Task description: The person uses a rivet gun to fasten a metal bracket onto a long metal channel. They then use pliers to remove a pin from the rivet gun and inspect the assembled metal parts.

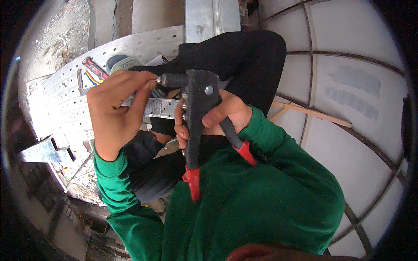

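Observation:
A black hand riveter [198, 108] with red handle ends lies across my lap area, its nose pointing left. My right hand [228, 111] is wrapped round its body, with the thumb in front and fingertips showing at the left edge. The riveter's two handles are spread apart. At the silver tip of the nose, my left hand [117, 104] pinches thumb and forefinger together. Whatever sits between those fingertips is too small to make out. Behind the riveter, a shiny perforated metal strip [163, 108] passes between my hands, partly hidden.
A long white perforated plank [143, 42] runs along the left. On it are a red-and-black tool [94, 68] and a tub [124, 64]. Metal profile pieces [45, 152] lie at far left. On the right, a wooden strip [313, 114] lies on large pale panels [352, 35].

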Motion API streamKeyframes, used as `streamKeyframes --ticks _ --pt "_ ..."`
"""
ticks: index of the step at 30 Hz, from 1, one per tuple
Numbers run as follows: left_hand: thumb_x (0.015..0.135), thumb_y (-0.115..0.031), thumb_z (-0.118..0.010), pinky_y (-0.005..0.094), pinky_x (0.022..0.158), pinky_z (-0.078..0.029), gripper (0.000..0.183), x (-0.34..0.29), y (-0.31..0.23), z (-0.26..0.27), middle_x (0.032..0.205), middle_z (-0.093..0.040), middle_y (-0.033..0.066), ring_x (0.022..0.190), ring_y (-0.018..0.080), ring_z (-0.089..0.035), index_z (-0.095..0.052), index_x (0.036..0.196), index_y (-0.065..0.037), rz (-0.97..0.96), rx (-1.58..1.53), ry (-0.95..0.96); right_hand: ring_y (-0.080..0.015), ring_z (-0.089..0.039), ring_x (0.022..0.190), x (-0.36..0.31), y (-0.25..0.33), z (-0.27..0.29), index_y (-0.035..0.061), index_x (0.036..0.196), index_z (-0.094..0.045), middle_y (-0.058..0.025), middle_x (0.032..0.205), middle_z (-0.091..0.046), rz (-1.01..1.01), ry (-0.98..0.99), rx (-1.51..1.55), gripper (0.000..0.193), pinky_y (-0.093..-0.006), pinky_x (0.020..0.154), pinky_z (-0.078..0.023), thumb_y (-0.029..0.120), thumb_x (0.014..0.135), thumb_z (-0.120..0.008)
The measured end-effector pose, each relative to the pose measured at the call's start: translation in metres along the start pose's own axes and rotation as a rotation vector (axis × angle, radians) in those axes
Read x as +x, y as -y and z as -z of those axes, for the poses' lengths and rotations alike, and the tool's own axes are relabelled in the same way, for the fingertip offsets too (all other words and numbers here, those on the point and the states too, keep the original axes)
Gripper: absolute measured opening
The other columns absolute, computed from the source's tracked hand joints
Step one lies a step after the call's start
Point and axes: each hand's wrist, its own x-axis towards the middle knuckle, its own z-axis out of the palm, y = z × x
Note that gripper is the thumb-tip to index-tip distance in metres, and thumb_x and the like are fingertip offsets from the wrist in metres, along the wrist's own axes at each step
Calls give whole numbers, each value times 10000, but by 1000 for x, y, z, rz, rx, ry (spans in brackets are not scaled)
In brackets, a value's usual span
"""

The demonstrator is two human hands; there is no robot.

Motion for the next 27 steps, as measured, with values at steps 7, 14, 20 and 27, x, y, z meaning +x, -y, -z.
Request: streamKeyframes --ticks 7,14,20,27 --pt "741 89 -675 315 654 -502 135 -1 -2 4 798 -690 146 696 269 -663 -693 865 37 -16 58 -27 -349 -638 776 12 -12 2 -37 949 -576 -187 789 -616 -21 -65 151 495 -470 759 -501 422 782 -656" --pt "737 85 -674 316 659 -502 142 2 4 3 789 -689 143 684 268 -654 -699 865 30 -22 102 -24 -391 -638 861 10 -9 -11 -51 1068 -583 -213 912 -641 -26 -191 140 528 -490 838 -499 357 746 -681" --pt "703 60 -693 302 648 -491 117 -24 4 5 758 -688 128 677 233 -652 -712 810 18 95 -50 -51 -389 -587 1144 -1 -11 -6 -85 1248 -509 -242 1173 -611 -176 12 1 656 -508 1016 -452 90 661 -742" --pt "581 94 -706 297 576 -488 167 -61 -18 -23 681 -678 110 620 224 -645 -716 728 15 159 -295 -111 -296 -607 1111 -38 -25 9 -113 1351 -423 -255 1356 -517 -433 79 -141 757 -390 979 -464 98 702 -750"
